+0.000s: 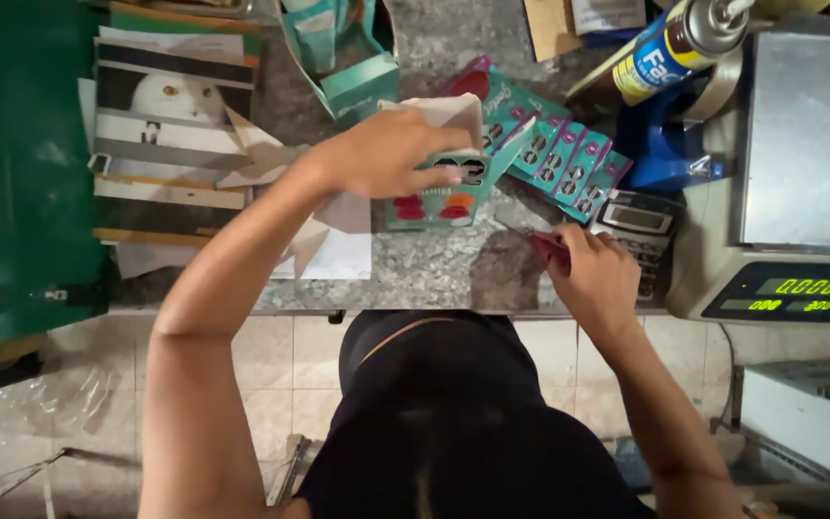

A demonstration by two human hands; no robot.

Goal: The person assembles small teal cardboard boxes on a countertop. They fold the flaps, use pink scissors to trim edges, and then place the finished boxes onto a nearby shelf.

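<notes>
Left hand (391,154) closed around a teal card packet (439,187), thumb along its lower edge, fingers wrapped over the top; packet held just above the speckled stone counter (425,264), bearing red and orange shapes near its lower part. Right hand (598,274) curled, fingertips pinched on a small red item (548,246) at the counter's near edge; exact nature of the item not discernible.

Fanned just beyond the left hand: a row of matching teal and pink packets (564,159), overlapping, running toward the right. Touching the far end of that row: a dark calculator (641,235), immediately beside the right hand. Further right: a digital weighing scale (785,192) with steel platform and lit green display. Behind the packets: a blue and yellow spray can (670,43) lying tilted, above a blue object (660,144) of uncertain kind.

Behind the left hand: an open teal carton (353,67). Left of the forearm: white paper scraps (324,240) and a stack of printed boards (170,125). At the far left: a green surface (16,163). Below the counter edge: pale tiled floor (271,370) and dark clothing of the person
</notes>
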